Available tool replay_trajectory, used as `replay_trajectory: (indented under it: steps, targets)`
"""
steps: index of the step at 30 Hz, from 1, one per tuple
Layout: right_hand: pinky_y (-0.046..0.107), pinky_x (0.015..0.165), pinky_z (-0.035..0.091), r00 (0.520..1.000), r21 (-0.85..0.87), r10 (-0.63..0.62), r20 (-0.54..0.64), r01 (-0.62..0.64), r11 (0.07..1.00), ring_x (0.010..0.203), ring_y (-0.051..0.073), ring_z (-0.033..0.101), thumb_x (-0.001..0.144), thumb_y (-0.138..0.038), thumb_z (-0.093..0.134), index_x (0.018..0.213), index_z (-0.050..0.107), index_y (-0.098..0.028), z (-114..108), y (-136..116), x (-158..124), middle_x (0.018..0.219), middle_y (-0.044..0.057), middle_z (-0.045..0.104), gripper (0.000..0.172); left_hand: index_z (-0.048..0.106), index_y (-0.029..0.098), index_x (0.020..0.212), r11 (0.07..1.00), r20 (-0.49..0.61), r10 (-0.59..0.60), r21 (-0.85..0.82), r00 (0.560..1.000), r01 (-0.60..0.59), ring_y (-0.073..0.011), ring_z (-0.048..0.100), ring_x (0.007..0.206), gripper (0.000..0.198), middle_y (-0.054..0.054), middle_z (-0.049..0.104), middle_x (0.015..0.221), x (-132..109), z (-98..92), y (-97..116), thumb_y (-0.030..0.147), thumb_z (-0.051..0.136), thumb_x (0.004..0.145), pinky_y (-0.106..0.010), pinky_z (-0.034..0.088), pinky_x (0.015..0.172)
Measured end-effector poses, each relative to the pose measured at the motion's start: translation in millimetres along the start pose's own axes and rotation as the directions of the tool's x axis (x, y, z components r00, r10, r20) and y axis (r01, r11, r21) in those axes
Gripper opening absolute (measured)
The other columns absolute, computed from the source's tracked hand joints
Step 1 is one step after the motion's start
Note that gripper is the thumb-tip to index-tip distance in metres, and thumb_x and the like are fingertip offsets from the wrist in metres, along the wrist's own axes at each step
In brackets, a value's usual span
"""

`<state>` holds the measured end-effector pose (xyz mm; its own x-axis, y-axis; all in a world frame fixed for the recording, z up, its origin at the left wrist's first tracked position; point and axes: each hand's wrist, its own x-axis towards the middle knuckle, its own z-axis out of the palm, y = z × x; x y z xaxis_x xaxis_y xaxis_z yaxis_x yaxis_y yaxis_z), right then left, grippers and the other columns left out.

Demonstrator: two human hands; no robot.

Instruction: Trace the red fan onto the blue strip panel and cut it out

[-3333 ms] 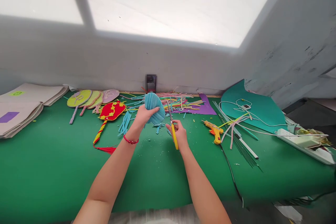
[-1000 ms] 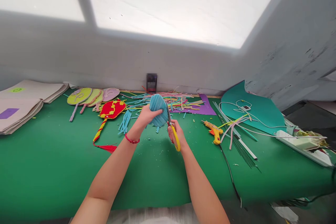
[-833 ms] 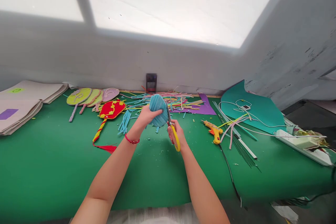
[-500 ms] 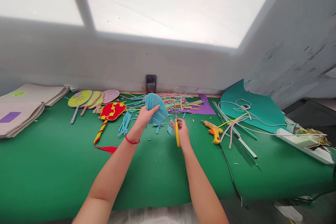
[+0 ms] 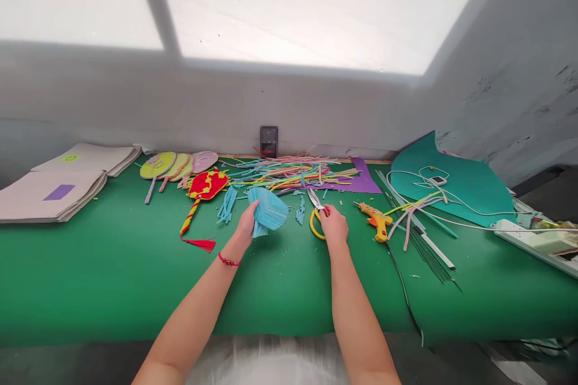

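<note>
My left hand (image 5: pixel 247 221) grips the left edge of a light-blue ribbed, rounded fan-like piece (image 5: pixel 272 209) made of strips laid side by side. It is tilted just above the green table. My right hand (image 5: pixel 335 225) is closed on one handle of the yellow-handled scissors (image 5: pixel 317 221), which are low over or on the table with blades pointing away from me. Blue offcuts (image 5: pixel 300 212) lie between the two hands. A bundle of blue strips (image 5: pixel 227 204) rests left of the blue piece.
Behind the hands lies a pile of colored fuzzy strips (image 5: pixel 289 171) by a purple sheet (image 5: pixel 368 177). On the left are a red fan (image 5: pixel 208 185), paler fans (image 5: pixel 157 165) and an open book (image 5: pixel 67 183). A glue gun (image 5: pixel 378 222), wires and a power strip (image 5: pixel 537 243) are right.
My right hand has lowered the scissors toward the table and moved right, turning palm down. My left hand has brought the blue piece lower and tipped it flatter. The view has shifted slightly.
</note>
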<state>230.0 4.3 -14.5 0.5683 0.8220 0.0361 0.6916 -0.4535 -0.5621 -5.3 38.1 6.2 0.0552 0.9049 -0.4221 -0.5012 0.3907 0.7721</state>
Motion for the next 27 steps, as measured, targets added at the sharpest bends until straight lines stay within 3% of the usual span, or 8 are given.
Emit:
replay_trajectory:
  steps: [6,8,11,13,19,22,25,27]
  targets:
    - [0.037,0.079,0.046,0.985,0.263,-0.037,-0.166,0.081,0.962,0.092,0.026,0.062,0.087,-0.042,0.046,0.103,0.069,-0.018,-1.5,-4.6,1.0,0.110,0.015,0.064,0.037,0.071,0.013,0.095,0.999,-0.011,0.043,0.017,0.999,-0.043,-0.0234,0.068,0.099,0.027,-0.011,0.074,0.092,-4.2,0.7,-15.7,0.032,0.051,0.090,-0.033,0.051,0.093]
    - [0.035,0.078,0.048,0.991,0.491,-0.136,-0.005,0.121,0.863,0.087,0.023,0.063,0.086,-0.053,0.045,0.096,0.069,-0.018,4.8,-14.1,-4.6,0.098,0.012,0.068,0.044,0.070,0.013,0.093,0.997,-0.021,0.077,0.014,0.997,-0.077,-0.0228,0.067,0.098,0.025,-0.011,0.074,0.093,-3.2,-0.1,-19.0,0.029,0.050,0.090,-0.033,0.050,0.093]
    - [0.032,0.072,0.050,0.889,0.733,-0.356,0.288,0.035,0.680,0.082,0.020,0.063,0.080,-0.059,0.054,0.097,0.068,-0.019,18.5,-32.5,-19.1,0.088,0.007,0.069,0.046,0.067,0.014,0.093,0.992,0.010,0.126,0.003,0.992,-0.127,-0.0221,0.067,0.095,0.020,-0.009,0.073,0.096,1.1,-2.1,-22.8,0.028,0.054,0.086,-0.034,0.051,0.090]
    - [0.032,0.074,0.050,0.845,0.798,-0.438,0.306,0.024,0.603,0.082,0.019,0.063,0.070,-0.053,0.069,0.096,0.067,-0.019,26.7,-41.6,-27.2,0.087,0.005,0.069,0.043,0.065,0.014,0.097,0.990,0.107,0.136,0.027,0.985,-0.140,-0.0228,0.067,0.093,0.023,-0.010,0.073,0.098,4.6,-4.0,-23.9,0.030,0.060,0.081,-0.035,0.051,0.087]
    - [0.032,0.082,0.049,0.916,0.869,-0.340,0.213,-0.019,0.494,0.087,0.019,0.062,0.062,-0.046,0.077,0.091,0.066,-0.018,33.0,-39.3,-24.3,0.089,0.004,0.069,0.042,0.069,0.014,0.093,0.918,0.252,0.221,0.273,0.942,-0.288,-0.0265,0.065,0.096,0.037,-0.010,0.072,0.103,11.4,-12.0,-16.7,0.043,0.072,0.070,-0.037,0.051,0.087]
    - [0.032,0.080,0.051,0.925,0.872,-0.301,0.231,-0.060,0.486,0.085,0.018,0.063,0.064,-0.049,0.076,0.096,0.066,-0.018,28.8,-35.8,-19.0,0.090,0.004,0.069,0.045,0.071,0.013,0.085,0.886,0.265,0.146,0.393,0.953,-0.245,-0.0294,0.067,0.092,0.034,-0.013,0.073,0.095,11.2,-15.7,-7.7,0.040,0.077,0.066,-0.041,0.052,0.087]
    - [0.031,0.071,0.054,0.906,0.870,-0.303,0.294,-0.122,0.478,0.077,0.017,0.064,0.074,-0.056,0.066,0.107,0.064,-0.019,21.9,-37.7,-20.6,0.091,0.005,0.070,0.049,0.072,0.012,0.089,0.950,0.207,0.144,0.243,0.968,-0.194,-0.0283,0.068,0.093,0.028,-0.014,0.074,0.095,11.5,-20.5,6.7,0.031,0.077,0.069,-0.040,0.053,0.089]
    - [0.030,0.072,0.054,0.837,0.851,-0.369,0.405,-0.198,0.486,0.078,0.017,0.066,0.082,-0.057,0.057,0.114,0.061,-0.020,18.3,-41.8,-27.8,0.097,0.007,0.070,0.049,0.070,0.014,0.097,0.974,0.115,0.225,0.006,0.968,-0.227,-0.0246,0.068,0.097,0.025,-0.011,0.073,0.100,13.6,-25.3,18.6,0.024,0.072,0.074,-0.037,0.053,0.092]
